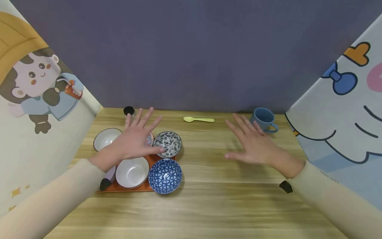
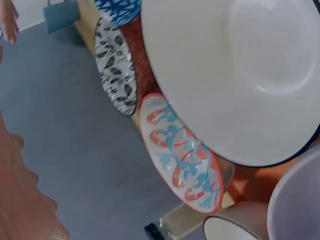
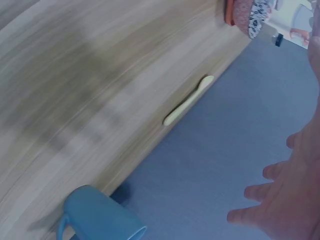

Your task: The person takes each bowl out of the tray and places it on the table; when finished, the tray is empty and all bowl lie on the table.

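Observation:
My left hand (image 1: 131,139), fingers spread and straight, hovers over several bowls at the left and holds nothing. Under and around it are a white bowl (image 1: 132,173), a blue triangle-patterned bowl (image 1: 165,176), a black-and-white leaf-patterned bowl (image 1: 169,142) and another white bowl (image 1: 106,138). A red-and-blue patterned bowl (image 2: 180,152) is mostly hidden by the hand in the head view. Over the right side, my right hand (image 1: 255,146) is spread too, with nothing in it. Its fingers are nearest a blue mug (image 1: 262,117); a pale yellow spoon (image 1: 199,119) lies between the hands.
An orange-red tray (image 1: 128,190) lies beneath several of the bowls. At its left a lilac container (image 1: 110,174) is partly covered by my wrist. A black-lidded jar (image 1: 129,110) stands at the back. A dark wall (image 1: 191,59) rises behind the wooden table (image 1: 209,209), with printed panels on both sides.

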Action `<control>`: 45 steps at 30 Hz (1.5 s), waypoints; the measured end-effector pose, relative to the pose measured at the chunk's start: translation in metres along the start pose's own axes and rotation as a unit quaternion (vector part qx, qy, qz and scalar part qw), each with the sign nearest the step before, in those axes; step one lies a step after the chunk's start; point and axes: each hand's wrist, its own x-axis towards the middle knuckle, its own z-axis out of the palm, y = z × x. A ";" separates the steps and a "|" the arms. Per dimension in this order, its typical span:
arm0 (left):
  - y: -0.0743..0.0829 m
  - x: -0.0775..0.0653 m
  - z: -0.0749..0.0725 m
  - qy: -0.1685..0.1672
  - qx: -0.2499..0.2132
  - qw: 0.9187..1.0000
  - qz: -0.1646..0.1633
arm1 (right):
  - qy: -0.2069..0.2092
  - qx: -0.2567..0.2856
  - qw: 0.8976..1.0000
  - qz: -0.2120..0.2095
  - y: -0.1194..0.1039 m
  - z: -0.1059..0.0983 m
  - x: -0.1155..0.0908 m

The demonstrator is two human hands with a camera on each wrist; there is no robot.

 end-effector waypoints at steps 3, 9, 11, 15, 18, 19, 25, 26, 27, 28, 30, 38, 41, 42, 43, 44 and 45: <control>-0.007 -0.004 -0.008 0.019 -0.016 1.000 -0.007 | 0.006 0.027 1.000 -0.010 -0.004 -0.004 0.004; -0.031 -0.018 -0.027 0.058 -0.069 0.995 -0.034 | 0.003 0.122 0.993 -0.006 -0.016 -0.005 0.017; -0.041 -0.026 -0.032 0.064 -0.091 0.992 -0.052 | 0.000 0.160 0.987 -0.002 -0.020 -0.002 0.024; -0.066 -0.048 -0.038 0.074 -0.148 0.982 -0.091 | -0.002 0.225 0.974 0.001 -0.029 0.010 0.039; -0.090 -0.067 -0.036 0.085 -0.195 0.970 -0.114 | -0.005 0.277 0.961 -0.003 -0.036 0.022 0.051; -0.097 -0.074 -0.035 0.087 -0.209 0.966 -0.121 | -0.009 0.296 0.955 -0.004 -0.038 0.026 0.054; -0.140 -0.118 -0.016 0.071 -0.320 0.933 -0.149 | -0.045 0.389 0.920 0.013 -0.058 0.051 0.071; -0.146 -0.125 -0.012 0.060 -0.338 0.926 -0.154 | -0.047 0.396 0.917 0.015 -0.061 0.056 0.073; -0.152 -0.131 -0.009 0.045 -0.354 0.920 -0.161 | -0.049 0.403 0.913 0.020 -0.064 0.060 0.076; -0.157 -0.137 -0.005 0.031 -0.367 0.915 -0.168 | -0.051 0.411 0.910 0.023 -0.067 0.063 0.078; -0.165 -0.146 0.003 0.003 -0.385 0.905 -0.183 | -0.052 0.424 0.904 0.029 -0.073 0.071 0.083; -0.179 -0.171 0.025 -0.030 -0.505 0.848 -0.156 | -0.087 0.519 0.848 0.052 -0.086 0.088 0.098; -0.183 -0.175 0.032 -0.046 -0.559 0.817 -0.135 | -0.091 0.552 0.827 0.055 -0.090 0.093 0.102; -0.184 -0.175 0.034 -0.051 -0.578 0.805 -0.127 | -0.092 0.560 0.821 0.055 -0.091 0.094 0.104; -0.185 -0.176 0.036 -0.054 -0.598 0.790 -0.124 | -0.095 0.569 0.815 0.055 -0.093 0.097 0.105; -0.186 -0.176 0.038 -0.058 -0.614 0.778 -0.122 | -0.095 0.575 0.811 0.053 -0.094 0.099 0.107; -0.186 -0.177 0.040 -0.061 -0.626 0.767 -0.122 | -0.098 0.581 0.806 0.054 -0.096 0.102 0.108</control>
